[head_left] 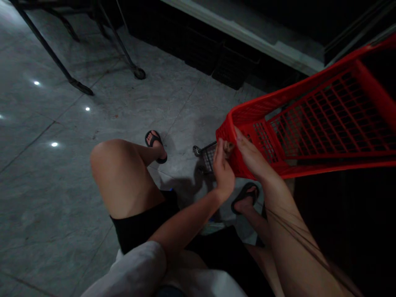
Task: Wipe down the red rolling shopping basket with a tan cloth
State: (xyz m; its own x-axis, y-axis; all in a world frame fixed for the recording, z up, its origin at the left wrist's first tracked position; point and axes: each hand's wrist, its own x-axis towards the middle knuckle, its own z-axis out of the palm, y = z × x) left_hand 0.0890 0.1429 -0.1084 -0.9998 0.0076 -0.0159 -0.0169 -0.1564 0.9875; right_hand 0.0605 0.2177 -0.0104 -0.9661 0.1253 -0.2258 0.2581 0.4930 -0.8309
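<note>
A grey tiled floor point(62, 198) fills most of the dim room, catching a few spots of ceiling light, with black metal legs point(55, 62) of some stand at the far left. To the right, a big red plastic basket point(321, 119) with a lattice wall is tipped on its side, its near corner pointing at the seated person. That person sits low, knees bent, in black shorts point(145, 227) and black sandals point(156, 144). Both hands meet at the basket's near corner. The right hand point(252, 159) lies against the red rim, fingers stretched along it. The left hand point(223, 167) is just beside it, fingertips pressed together on something small at the corner; I cannot tell what. A small dark wire piece point(208, 153) sits just behind the hands, under the corner.
</note>
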